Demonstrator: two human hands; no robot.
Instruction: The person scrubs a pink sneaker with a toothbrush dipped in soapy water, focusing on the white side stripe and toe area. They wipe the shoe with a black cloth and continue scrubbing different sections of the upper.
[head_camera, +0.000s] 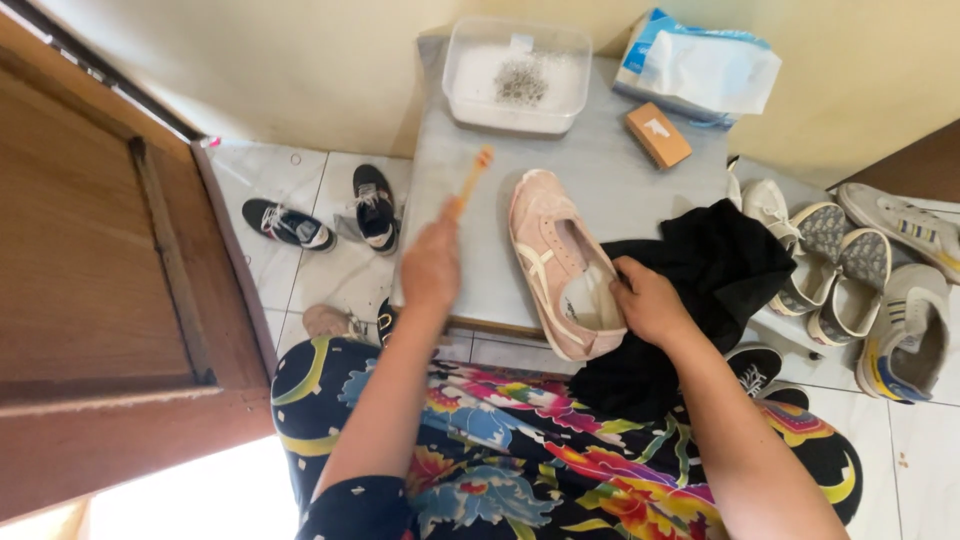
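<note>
Nearest, the right hand (648, 300) pinches the heel opening of a pale pink fabric sneaker (558, 262) on the low grey table (620, 170), its long axis running from five to eleven o'clock. At nine o'clock of it, the left hand (430, 265) fists around a slim orange-handled brush (468, 182), clear of the shoe. Farther, at twelve o'clock, a clear plastic tub (517, 75) holds white powder with dark specks.

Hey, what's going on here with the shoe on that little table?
A seated person steadies a pink shoe on a grey table, right hand gripping its opening. The left hand holds a small brush raised just left of the shoe, not touching it. A black cloth lies by the right hand. At the table's far edge sit a tub of white powder, an orange block and a wipes pack. More shoes lie on the floor.
</note>
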